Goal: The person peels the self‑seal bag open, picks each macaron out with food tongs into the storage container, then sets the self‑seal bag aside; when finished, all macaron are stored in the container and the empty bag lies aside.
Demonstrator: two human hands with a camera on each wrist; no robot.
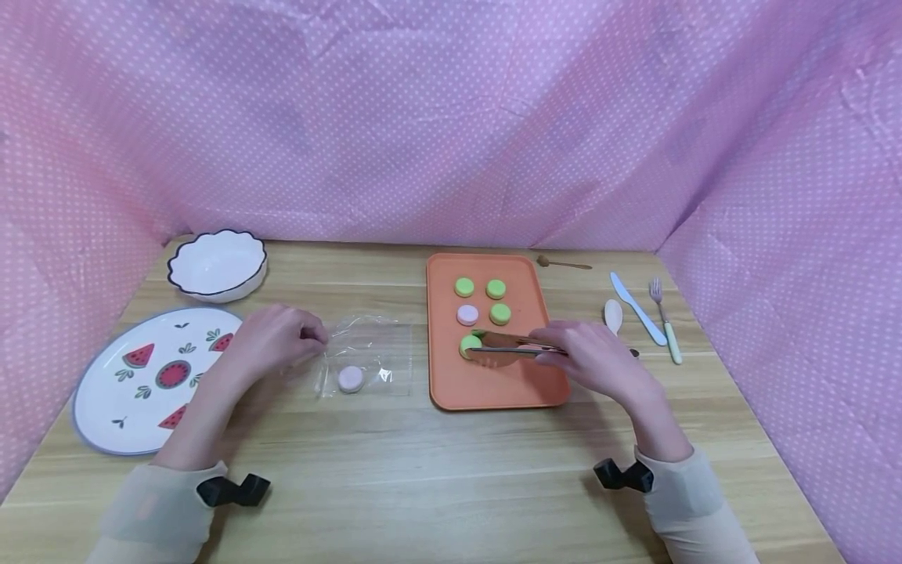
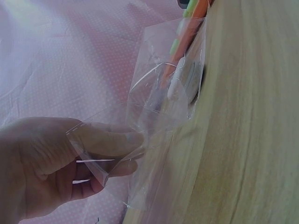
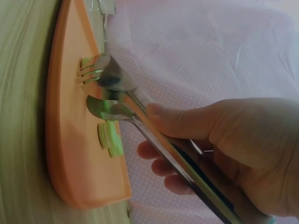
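Note:
My left hand (image 1: pixel 275 341) pinches the edge of a clear plastic bag (image 2: pixel 163 105) between thumb and fingers. A lilac macaron (image 1: pixel 350 379) lies inside that bag on the table. My right hand (image 1: pixel 595 360) holds metal tongs (image 3: pixel 161 147), one end pronged like a fork and the other shaped like a spoon. Over the orange tray (image 1: pixel 486 394), the tong tips are at a green macaron (image 1: pixel 468 345), one on either side of it in the head view. Behind it on the tray sit a pink macaron (image 1: pixel 467 315) and several more green macarons (image 1: pixel 496 289).
On the left are a watermelon-patterned plate (image 1: pixel 134 392), partly under my left forearm, and a white scalloped bowl (image 1: pixel 218 262). To the tray's right lie a white spoon (image 1: pixel 613 315), a blue knife (image 1: pixel 637 308), a fork (image 1: pixel 665 321) and a small brown spoon (image 1: pixel 564 264).

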